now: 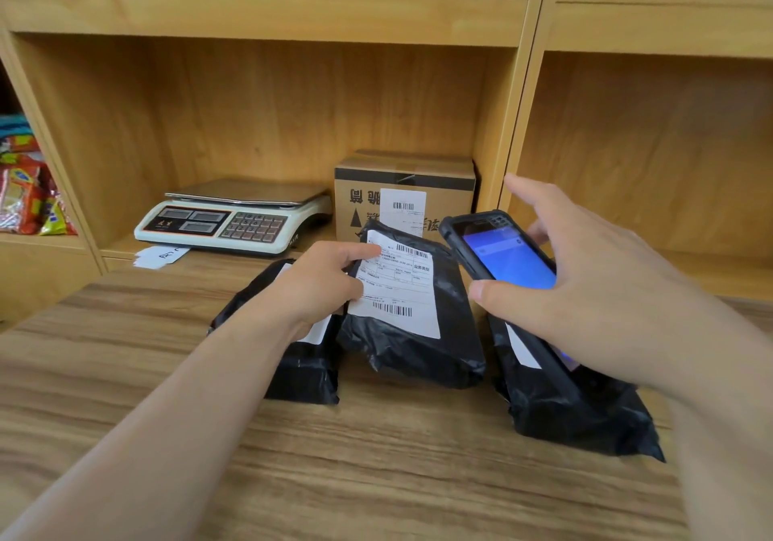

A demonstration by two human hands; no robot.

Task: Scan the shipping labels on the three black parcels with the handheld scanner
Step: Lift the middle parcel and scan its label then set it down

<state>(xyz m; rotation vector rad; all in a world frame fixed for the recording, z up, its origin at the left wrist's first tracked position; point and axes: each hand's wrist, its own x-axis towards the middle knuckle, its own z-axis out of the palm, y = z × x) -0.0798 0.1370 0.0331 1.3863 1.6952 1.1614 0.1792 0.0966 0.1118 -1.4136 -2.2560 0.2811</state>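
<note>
Three black plastic parcels lie side by side on the wooden table (pixel 376 478). My left hand (pixel 318 285) grips the left edge of the middle parcel (pixel 422 344) and tilts it up, its white shipping label (pixel 397 289) facing me. The left parcel (pixel 301 369) lies partly under my left wrist. My right hand (pixel 594 293) holds the black handheld scanner (pixel 502 252), blue screen lit, above the right parcel (pixel 577 411), just right of the middle label. The right parcel's label is mostly hidden by the scanner.
A cardboard box (pixel 401 176) with a barcode label stands in the shelf bay behind the parcels. A white digital scale (pixel 234 218) sits to its left, a paper slip (pixel 161 256) in front of it. Snack packets (pixel 29 193) fill the far-left shelf. White baskets stand above.
</note>
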